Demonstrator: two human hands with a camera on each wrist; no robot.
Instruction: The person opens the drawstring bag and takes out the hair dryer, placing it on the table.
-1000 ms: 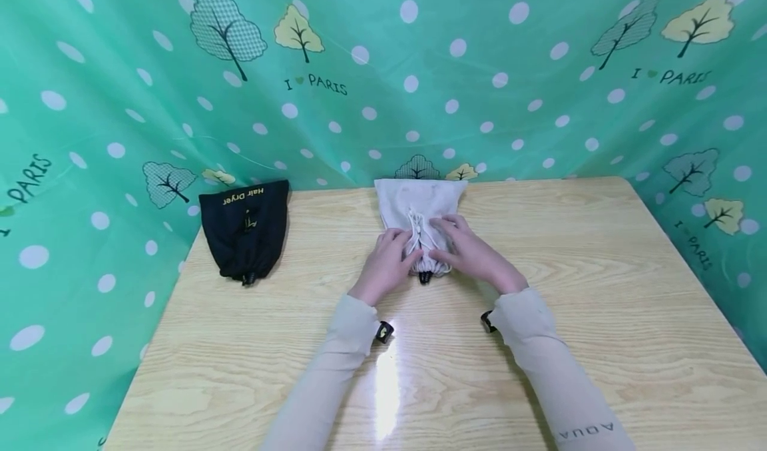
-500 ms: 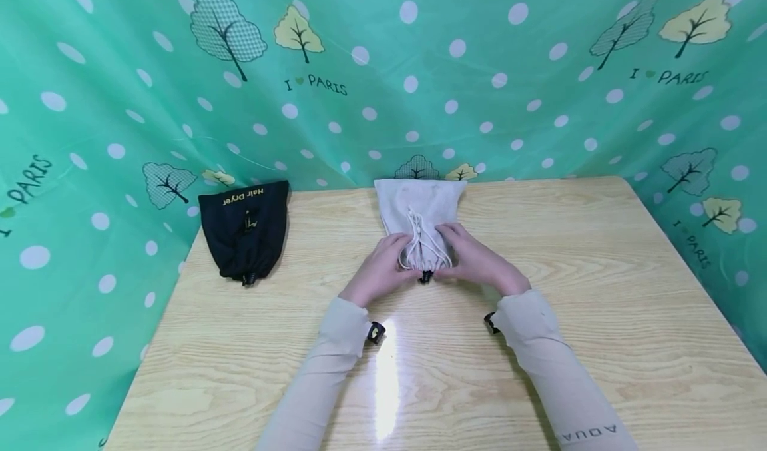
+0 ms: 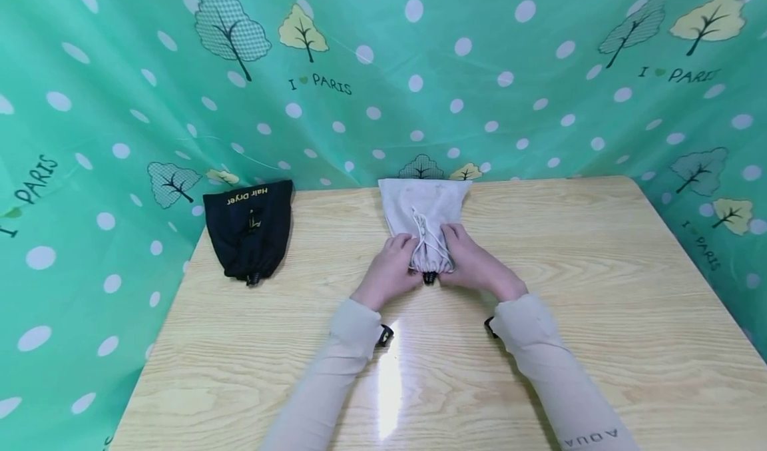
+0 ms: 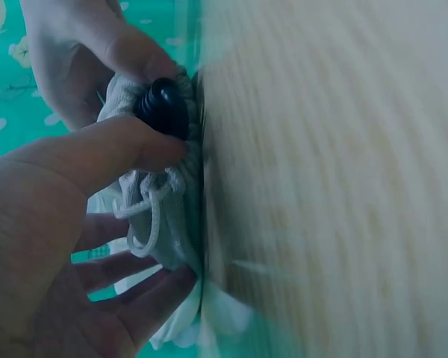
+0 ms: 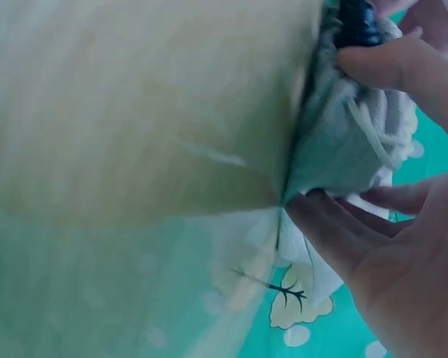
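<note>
A light grey drawstring bag (image 3: 424, 201) lies at the back middle of the table, its gathered mouth toward me and white cords loose on top. From that mouth pokes a black ribbed end (image 4: 163, 108); the rest of it is hidden inside. My left hand (image 3: 391, 271) grips the bag's left side near the mouth, thumb beside the black end. On the opposite side my right hand (image 3: 479, 264) holds the bag the same way, its thumb (image 5: 388, 66) at the mouth and its fingers along the side, low by the table.
A black drawstring bag (image 3: 248, 228) marked "Hair Dryer" lies at the back left, a black end at its mouth. The wooden table (image 3: 569, 291) meets a green dotted curtain (image 3: 335, 144) at the back and sides.
Both hands have come from above the cords down to the bag's two sides by its mouth and now grip it. The grey bag has hardly moved.
</note>
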